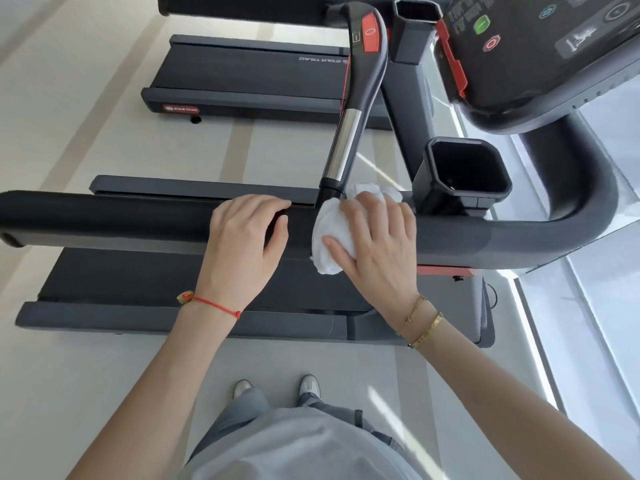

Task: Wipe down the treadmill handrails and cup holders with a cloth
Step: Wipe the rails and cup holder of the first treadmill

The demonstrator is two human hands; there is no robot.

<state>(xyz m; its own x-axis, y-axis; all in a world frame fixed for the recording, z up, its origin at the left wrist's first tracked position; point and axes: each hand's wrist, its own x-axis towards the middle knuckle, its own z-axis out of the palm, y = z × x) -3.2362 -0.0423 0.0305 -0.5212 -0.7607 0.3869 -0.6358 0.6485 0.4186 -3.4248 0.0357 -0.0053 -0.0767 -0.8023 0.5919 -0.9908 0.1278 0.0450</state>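
A long black handrail runs across the middle of the view and curves up at the right. My left hand rests on top of it, fingers draped over the far edge. My right hand presses a bunched white cloth onto the rail, fingers curled round it, just below where a chrome-and-black grip bar joins the rail. A dark square cup holder stands just right of the cloth. A second cup holder shows at the top.
The treadmill console with green and red buttons hangs at the top right. The belt deck lies below the rail. Another treadmill stands farther away. My feet are on a pale floor beside a window ledge at right.
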